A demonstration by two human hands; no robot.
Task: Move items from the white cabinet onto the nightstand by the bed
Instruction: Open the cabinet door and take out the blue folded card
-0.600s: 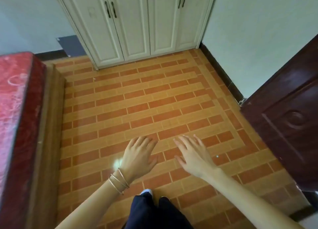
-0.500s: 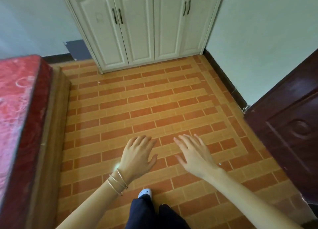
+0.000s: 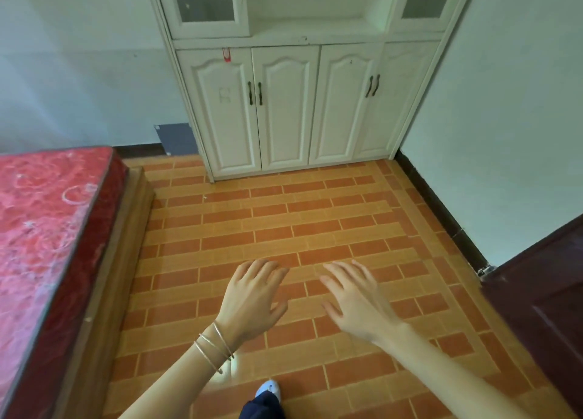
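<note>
The white cabinet point(image 3: 284, 109) stands against the far wall, its four arched panel doors closed, with dark handles point(image 3: 255, 93) paired at the seams and an open shelf point(image 3: 315, 31) between frosted-glass doors above. A broad stretch of orange brick-pattern floor point(image 3: 284, 223) runs up to it, hemmed by the wooden-framed, red-covered bed point(image 3: 47, 229) on the left and a dark wooden door point(image 3: 542, 308) on the right. The left hand point(image 3: 252, 299), thin bangles point(image 3: 214, 349) at the wrist, and the right hand point(image 3: 356, 302) hover apart, fingers loosely spread, holding nothing.

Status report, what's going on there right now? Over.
Open, empty: left hand, right hand. White cabinet ahead, lower doors shut. Flanking: bed left, door right.
</note>
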